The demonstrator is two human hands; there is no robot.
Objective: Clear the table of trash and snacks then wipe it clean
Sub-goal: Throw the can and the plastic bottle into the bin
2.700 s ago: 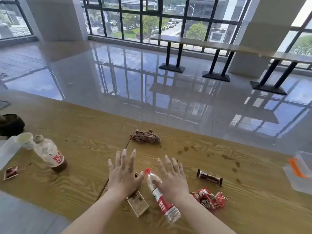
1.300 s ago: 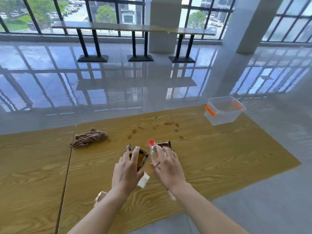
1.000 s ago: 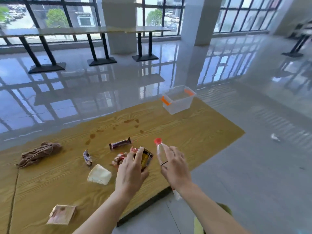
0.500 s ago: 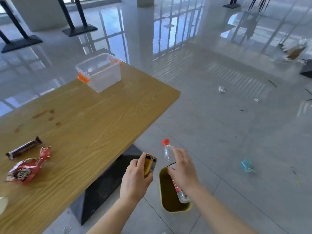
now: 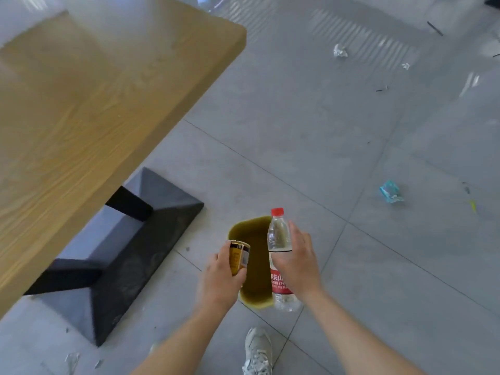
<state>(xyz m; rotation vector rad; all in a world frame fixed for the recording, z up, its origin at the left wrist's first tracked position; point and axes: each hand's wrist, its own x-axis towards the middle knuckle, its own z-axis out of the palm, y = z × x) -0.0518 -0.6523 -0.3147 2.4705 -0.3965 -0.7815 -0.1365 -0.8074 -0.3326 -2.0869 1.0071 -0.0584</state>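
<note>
Carried off the table [image 5: 81,104]: left hand [image 5: 219,277] clutches packet [image 5: 238,257], right hand [image 5: 297,266] clutches bottle [image 5: 278,236], bin [image 5: 243,226] beneath both, so drop looks next.

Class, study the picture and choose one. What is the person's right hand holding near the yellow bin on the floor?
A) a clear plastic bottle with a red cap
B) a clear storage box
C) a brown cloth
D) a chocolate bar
A: the right hand grips a clear bottle with a red cap by the yellow bin, while the left hand holds a yellow and black pack.
</note>
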